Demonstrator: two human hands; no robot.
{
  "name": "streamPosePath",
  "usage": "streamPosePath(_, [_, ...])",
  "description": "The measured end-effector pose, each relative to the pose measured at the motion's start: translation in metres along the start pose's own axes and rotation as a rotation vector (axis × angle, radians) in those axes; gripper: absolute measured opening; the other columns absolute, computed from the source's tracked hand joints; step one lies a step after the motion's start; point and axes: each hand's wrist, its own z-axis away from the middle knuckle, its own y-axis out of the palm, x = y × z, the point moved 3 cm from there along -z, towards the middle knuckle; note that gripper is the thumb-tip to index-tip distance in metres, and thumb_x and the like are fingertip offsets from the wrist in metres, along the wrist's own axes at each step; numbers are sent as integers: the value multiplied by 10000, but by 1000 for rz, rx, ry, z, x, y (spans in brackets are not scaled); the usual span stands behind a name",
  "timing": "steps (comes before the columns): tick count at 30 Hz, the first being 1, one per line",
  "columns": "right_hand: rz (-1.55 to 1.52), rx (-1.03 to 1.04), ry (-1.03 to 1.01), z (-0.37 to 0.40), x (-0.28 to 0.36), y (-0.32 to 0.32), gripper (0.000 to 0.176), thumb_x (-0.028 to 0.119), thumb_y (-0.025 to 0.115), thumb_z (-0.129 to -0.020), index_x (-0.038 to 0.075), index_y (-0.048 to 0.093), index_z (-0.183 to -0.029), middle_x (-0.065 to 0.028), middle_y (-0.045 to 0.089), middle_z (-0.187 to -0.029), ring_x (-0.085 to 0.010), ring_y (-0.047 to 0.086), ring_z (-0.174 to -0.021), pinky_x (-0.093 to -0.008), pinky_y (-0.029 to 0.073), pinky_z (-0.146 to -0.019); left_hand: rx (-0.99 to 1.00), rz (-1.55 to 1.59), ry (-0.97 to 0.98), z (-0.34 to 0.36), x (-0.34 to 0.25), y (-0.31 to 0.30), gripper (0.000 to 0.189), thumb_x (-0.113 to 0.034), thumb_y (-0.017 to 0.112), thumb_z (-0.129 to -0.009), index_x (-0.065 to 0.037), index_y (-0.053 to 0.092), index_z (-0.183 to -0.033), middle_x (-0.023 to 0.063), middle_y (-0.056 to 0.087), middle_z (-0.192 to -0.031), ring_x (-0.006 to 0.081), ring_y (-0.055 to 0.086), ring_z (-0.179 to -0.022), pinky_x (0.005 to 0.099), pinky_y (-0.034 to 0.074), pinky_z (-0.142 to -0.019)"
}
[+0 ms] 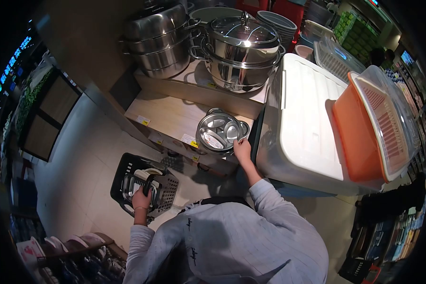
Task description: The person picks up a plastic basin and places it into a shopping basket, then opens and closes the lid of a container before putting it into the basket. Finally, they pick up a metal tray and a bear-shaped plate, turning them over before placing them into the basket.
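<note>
My left hand is closed round the black handle of a dark shopping basket. Inside the basket lie pale and shiny items that I cannot make out fully. On the low wooden shelf, a round steel pot with several compartments and side handles sits near the front edge. My right hand grips its near right rim by the handle, fingers bent; the fingertips are partly hidden.
Behind stand a steel steamer and a large lidded pot on a raised shelf. To the right are a white storage box and an orange basin. Price tags line the shelf edge.
</note>
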Motion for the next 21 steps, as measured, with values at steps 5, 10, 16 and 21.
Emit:
streamPosePath(5, [-458, 197, 255, 1, 23, -10, 182, 114, 520, -797, 6, 381, -748, -113, 495, -619, -233, 582, -475, -328, 508, -399, 8, 20, -7, 1, -4, -6, 353, -366, 592, -733, -38, 575, -863, 194, 596, -771, 353, 576, -736, 419, 462, -637])
streamPosePath(10, [-748, 311, 246, 3, 44, -16, 160, 90, 482, -850, 28, 346, -793, -58, 443, -645, -173, 544, -476, -304, 521, -424, -44, 148, 49, 0, 6, -1, 406, -388, 608, -728, -26, 562, -907, 171, 583, -873, 312, 573, -785, 373, 461, -670])
streamPosePath(16, [-879, 432, 211, 20, 65, -36, 141, 119, 482, -861, 42, 377, -808, -35, 460, -677, -131, 510, -509, -276, 509, -464, -190, 74, 138, 4, -2, -9, 410, -315, 636, -709, -53, 512, -999, 134, 519, -977, 301, 511, -877, 373, 409, -764])
streamPosePath(21, [-926, 592, 286, 39, 73, -56, 146, 165, 466, -877, 40, 390, -871, -56, 504, -721, -127, 538, -578, -263, 499, -495, -293, 168, 343, 9, -73, -36, 449, -220, 662, -682, -47, 479, -1054, 134, 492, -1030, 316, 469, -964, 398, 366, -842])
